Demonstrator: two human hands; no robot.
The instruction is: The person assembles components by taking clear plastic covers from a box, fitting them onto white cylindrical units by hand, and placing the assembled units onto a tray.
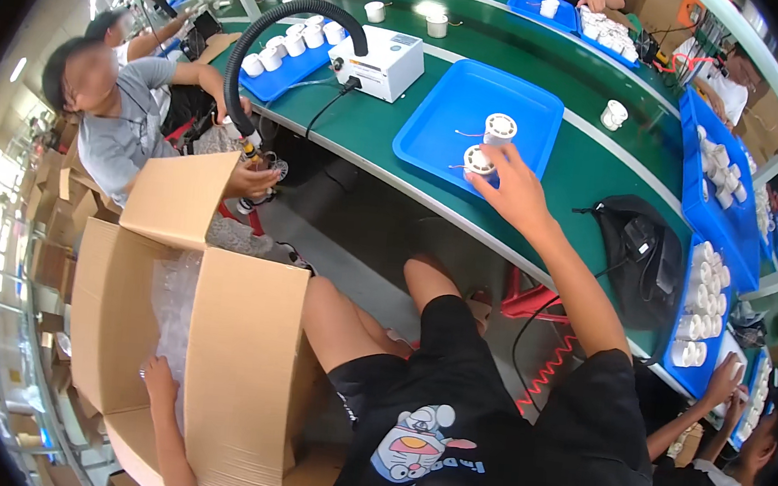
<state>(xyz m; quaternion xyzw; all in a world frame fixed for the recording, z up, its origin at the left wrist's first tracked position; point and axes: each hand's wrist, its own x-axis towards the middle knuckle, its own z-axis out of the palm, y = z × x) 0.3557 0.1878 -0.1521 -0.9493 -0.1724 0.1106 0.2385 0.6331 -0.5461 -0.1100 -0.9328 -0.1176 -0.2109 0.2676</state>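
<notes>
The right hand point(521, 194) reaches over the near side of the blue tray point(433, 108), with thumb and fingers about the near part point(478, 161), a white round piece with a slotted face and a thin reddish lead. They touch it, but I cannot tell whether they grasp it or have released it. The far part point(501, 129), of the same kind, stands just beyond it in the tray, its lead running out to the left.

The left hand point(158, 380) is down inside the open carton point(239, 369), at the near left, beside some clear plastic point(175, 303). Its fingers look bent; I cannot tell whether they grasp anything.

The tray lies on the green bench point(588, 186). Left of it sits a white machine point(391, 63), with a dark label on top and small marks on its side, too small to read. Its black hose point(235, 68) arches left and down to a seated co-worker point(131, 119) in grey.

The person's black shirt point(511, 439) carries a cartoon print point(413, 444) and pale lettering, upside down in this view. On the right, a black bag point(633, 255) lies near blue bins point(742, 244) of white parts.
</notes>
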